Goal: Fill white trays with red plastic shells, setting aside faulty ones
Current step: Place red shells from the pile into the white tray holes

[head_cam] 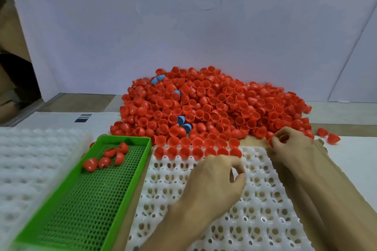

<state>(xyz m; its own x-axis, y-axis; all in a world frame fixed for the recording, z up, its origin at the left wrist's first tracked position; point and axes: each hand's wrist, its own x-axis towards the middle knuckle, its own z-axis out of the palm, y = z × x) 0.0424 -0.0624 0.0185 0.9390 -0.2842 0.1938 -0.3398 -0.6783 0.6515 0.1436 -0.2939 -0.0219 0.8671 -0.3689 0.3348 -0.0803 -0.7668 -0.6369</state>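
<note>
A big heap of red plastic shells (214, 106) lies at the back of the table, with a few blue pieces (181, 120) mixed in. In front of it sits a white tray (255, 210) with round pockets; its far row holds several red shells (196, 152). My left hand (216, 181) hovers over the tray with curled fingers and nothing visible in them. My right hand (291, 144) is at the heap's near right edge, its fingertips pinching a red shell (282, 138).
A green perforated bin (130, 185) at the left holds several red shells (106, 159). More white trays (30, 169) lie stacked at the far left. Two stray shells (328, 135) lie at the right. A white board with printed signs stands behind the heap.
</note>
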